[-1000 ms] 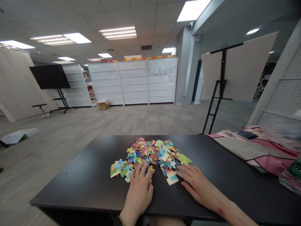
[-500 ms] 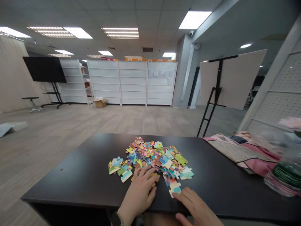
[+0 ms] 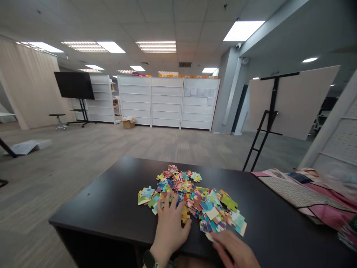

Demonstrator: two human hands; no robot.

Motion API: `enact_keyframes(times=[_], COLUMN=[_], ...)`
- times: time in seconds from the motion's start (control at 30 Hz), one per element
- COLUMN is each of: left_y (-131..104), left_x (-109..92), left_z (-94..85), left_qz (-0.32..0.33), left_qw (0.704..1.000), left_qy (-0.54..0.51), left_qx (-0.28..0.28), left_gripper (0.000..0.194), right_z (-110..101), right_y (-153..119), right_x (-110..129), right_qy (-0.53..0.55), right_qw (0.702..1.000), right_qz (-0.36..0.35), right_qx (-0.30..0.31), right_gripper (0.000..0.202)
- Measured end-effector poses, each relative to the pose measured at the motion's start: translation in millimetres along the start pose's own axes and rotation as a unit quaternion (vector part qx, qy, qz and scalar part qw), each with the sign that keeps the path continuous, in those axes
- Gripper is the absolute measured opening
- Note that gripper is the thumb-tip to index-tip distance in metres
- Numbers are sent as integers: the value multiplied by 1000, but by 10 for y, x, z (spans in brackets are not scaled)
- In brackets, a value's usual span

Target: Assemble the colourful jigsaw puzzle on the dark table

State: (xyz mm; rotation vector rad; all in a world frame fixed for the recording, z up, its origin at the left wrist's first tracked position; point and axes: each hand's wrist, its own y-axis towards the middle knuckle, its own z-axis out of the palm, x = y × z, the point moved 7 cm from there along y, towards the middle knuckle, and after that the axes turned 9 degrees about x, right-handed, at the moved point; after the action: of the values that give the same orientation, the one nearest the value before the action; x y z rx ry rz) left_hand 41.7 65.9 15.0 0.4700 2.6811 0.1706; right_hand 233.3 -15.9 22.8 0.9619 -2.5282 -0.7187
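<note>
A loose heap of colourful puzzle pieces [image 3: 195,197] lies on the dark table [image 3: 103,208]. My left hand [image 3: 171,223], with a watch at its wrist, rests palm down on the near left part of the heap, fingers spread. At the near right side of the pile, my right hand [image 3: 232,247] has its fingers closed on a pale puzzle piece [image 3: 209,237], mostly covered by the fingertips. A green piece [image 3: 229,202] and a light blue one [image 3: 238,219] lie at the heap's right edge.
Pink and patterned cloth [image 3: 304,193] covers the table's right side, with a partly visible clear plastic bottle [image 3: 348,232] near it. Beyond the table stand an easel [image 3: 267,119], white shelves [image 3: 166,104], a cardboard box [image 3: 128,123] and a screen [image 3: 74,85].
The view has shifted left. My right hand has closed on the pale piece at the near edge and covers most of it. Pieces in the heap have spread to the right. My left hand's fingers are more spread.
</note>
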Motion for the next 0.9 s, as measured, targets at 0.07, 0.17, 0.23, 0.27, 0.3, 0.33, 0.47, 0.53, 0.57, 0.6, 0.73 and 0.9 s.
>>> enact_keyframes(times=[0.07,0.17,0.23,0.27,0.3,0.33,0.47,0.53,0.57,0.6,0.73,0.9], left_y=[-4,0,4,6,8,11,40,60,66,70,54,17], left_x=[-12,-20,-22,-24,-24,-22,36,86,105,117,95,21], left_z=[8,19,25,30,35,42,79,103,110,111,79,42], left_qz=[13,25,28,30,32,34,31,22,18,16,17,30], left_qw=[1000,1000,999,999,999,999,999,999,999,999,999,999], left_qy=[1,7,7,6,3,0,-19,-26,-27,-26,-26,-31], left_qx=[9,17,20,21,22,23,15,15,14,12,6,8], left_gripper=[43,43,45,46,47,48,56,60,61,61,54,38], right_z=[-99,-193,-253,-262,-248,-206,117,265,313,338,249,20], right_y=[51,91,141,195,265,342,543,557,553,549,496,265], right_x=[-222,-670,-874,-916,-917,-881,-536,-409,-386,-388,-569,-1094], right_qy=[25,79,91,86,76,62,19,14,11,3,-49,-72], right_qw=[996,968,952,952,957,963,960,945,941,941,969,977], right_qz=[81,231,283,285,277,262,183,165,162,157,104,136], right_qx=[-28,-58,-79,-71,-45,-3,212,282,298,299,218,150], right_gripper=[21,27,35,37,39,40,80,91,86,78,49,42])
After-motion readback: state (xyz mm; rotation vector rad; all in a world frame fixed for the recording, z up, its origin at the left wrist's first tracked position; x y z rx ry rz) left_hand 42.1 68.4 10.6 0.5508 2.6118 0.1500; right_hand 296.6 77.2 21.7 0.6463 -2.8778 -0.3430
